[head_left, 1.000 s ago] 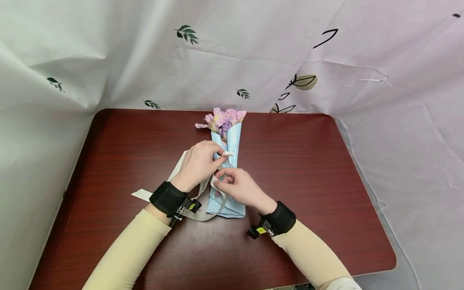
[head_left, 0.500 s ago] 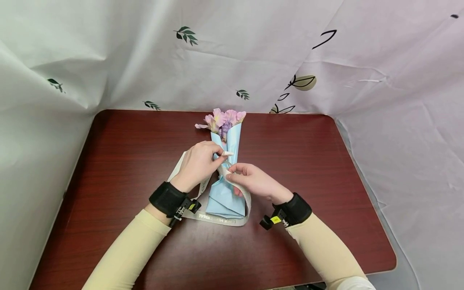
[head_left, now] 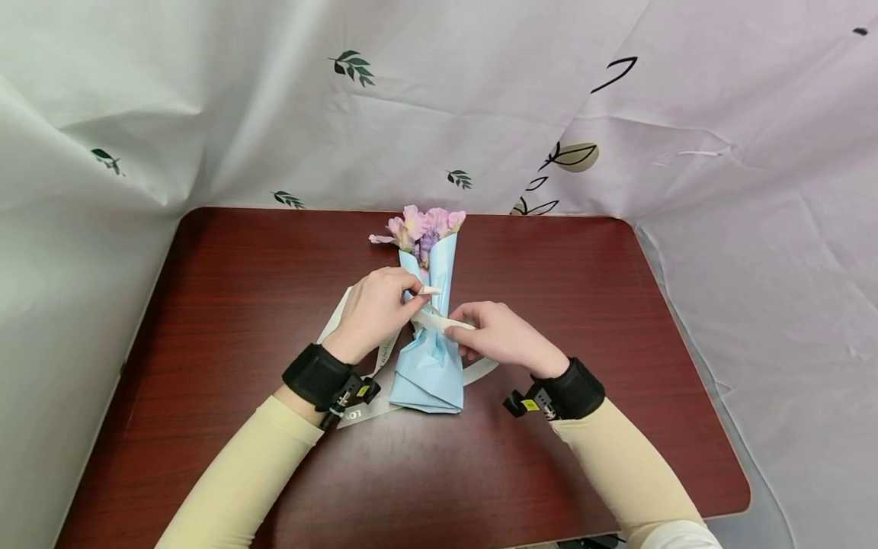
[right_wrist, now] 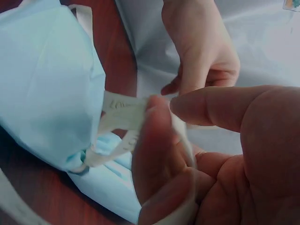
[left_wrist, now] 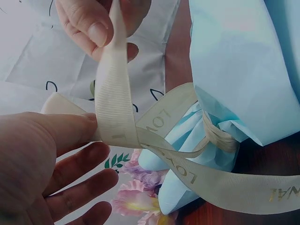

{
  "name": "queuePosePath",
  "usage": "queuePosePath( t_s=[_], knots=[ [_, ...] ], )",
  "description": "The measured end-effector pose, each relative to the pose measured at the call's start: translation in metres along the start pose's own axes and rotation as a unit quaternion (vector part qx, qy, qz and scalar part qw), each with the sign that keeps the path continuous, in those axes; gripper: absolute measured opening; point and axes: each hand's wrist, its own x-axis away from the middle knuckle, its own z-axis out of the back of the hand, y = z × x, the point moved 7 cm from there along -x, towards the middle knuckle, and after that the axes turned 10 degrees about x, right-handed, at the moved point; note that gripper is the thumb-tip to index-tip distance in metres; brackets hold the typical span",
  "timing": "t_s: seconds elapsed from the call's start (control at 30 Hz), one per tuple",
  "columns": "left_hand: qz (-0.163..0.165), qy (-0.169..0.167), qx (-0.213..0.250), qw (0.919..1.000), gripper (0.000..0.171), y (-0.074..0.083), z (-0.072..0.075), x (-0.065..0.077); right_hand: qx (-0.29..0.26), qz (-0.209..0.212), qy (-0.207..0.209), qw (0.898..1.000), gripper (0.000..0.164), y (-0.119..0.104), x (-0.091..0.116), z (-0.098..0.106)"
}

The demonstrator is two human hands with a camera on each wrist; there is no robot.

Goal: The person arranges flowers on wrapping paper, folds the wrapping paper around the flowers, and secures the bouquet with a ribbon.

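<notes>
A bouquet of pink and purple flowers [head_left: 425,226] in light blue wrapping paper [head_left: 428,377] lies on the table, its blossoms toward the back. A cream ribbon [left_wrist: 115,89] with printed letters is tied round the gathered waist of the paper. My left hand [head_left: 376,311] pinches a folded loop of the ribbon between thumb and fingers, over the bouquet's left side. On the right, my right hand [head_left: 504,337] pinches another stretch between thumb and forefinger and draws it across the front. In the left wrist view, this stretch passes over the loop.
The dark red wooden table [head_left: 583,305] extends on both sides of the bouquet. One ribbon tail [head_left: 366,414] lies on it at the lower left of the paper. A pale curtain [head_left: 240,99] with leaf prints hangs along the back edge.
My right hand has moved right and slightly away from me, drawing the ribbon across the bouquet's front. The ribbon below the paper has shifted. My left hand stays in place.
</notes>
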Motion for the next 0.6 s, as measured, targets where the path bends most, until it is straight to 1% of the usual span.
queuePosePath(
  t_s=[0.17, 0.33, 0.47, 0.6],
  knots=[
    [0.001, 0.000, 0.002, 1.0000, 0.012, -0.003, 0.000, 0.000, 0.035, 0.006, 0.033, 0.999, 0.021, 0.003, 0.004, 0.010],
    [0.008, 0.000, -0.003, 1.0000, 0.008, -0.005, -0.002, 0.000, 0.075, 0.000, 0.060, 0.995, 0.020, 0.006, 0.010, 0.020],
    [0.010, 0.002, 0.000, 0.9999, 0.008, -0.005, -0.002, -0.001, 0.101, -0.018, 0.098, 0.990, 0.017, 0.009, 0.014, 0.031],
    [0.007, 0.005, -0.002, 1.0000, 0.009, -0.004, -0.003, -0.001, 0.131, -0.040, 0.124, 0.983, 0.016, 0.013, 0.019, 0.040]
  ],
)
